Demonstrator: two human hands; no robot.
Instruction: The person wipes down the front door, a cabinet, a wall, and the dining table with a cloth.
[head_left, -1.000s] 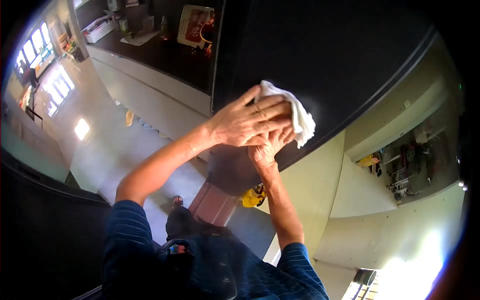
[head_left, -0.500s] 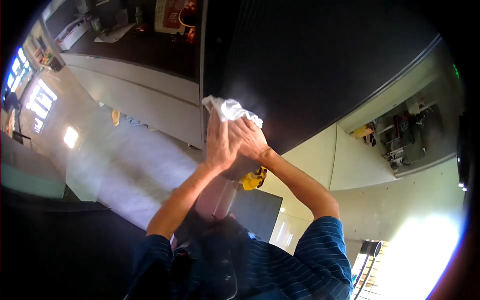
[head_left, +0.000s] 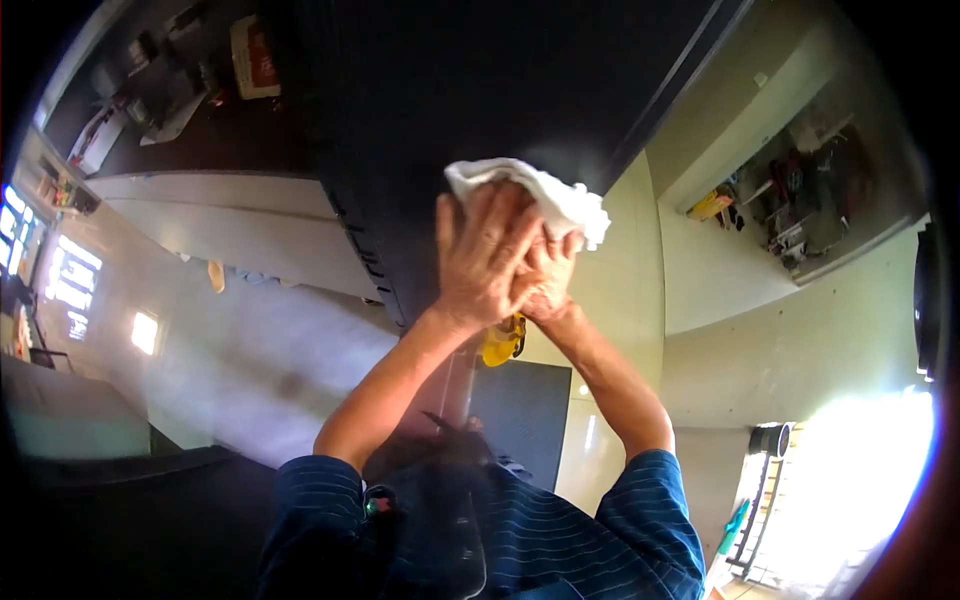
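A white cloth (head_left: 575, 205) lies bunched against the tall dark panel (head_left: 450, 90) above me. Its top edge is folded and its right side crumpled. My left hand (head_left: 480, 260) presses on it, back toward me, fingers stretched out and the outer finger spread to the side. Partly under the left fingers, my right hand (head_left: 550, 275) grips the cloth, with its fingertips hidden. The two hands overlap and touch, and both arms reach upward.
A dark counter (head_left: 240, 140) with several items and a red-and-white box (head_left: 254, 58) is at upper left. A yellow object (head_left: 503, 342) shows below my hands. Cluttered shelves (head_left: 810, 190) stand at right, near a bright window (head_left: 850, 490). Pale floor (head_left: 270, 340) extends left.
Both hands and the cloth have moved to the right across the dark panel, toward its right edge. My left hand now overlaps the right one more, and the view has shifted.
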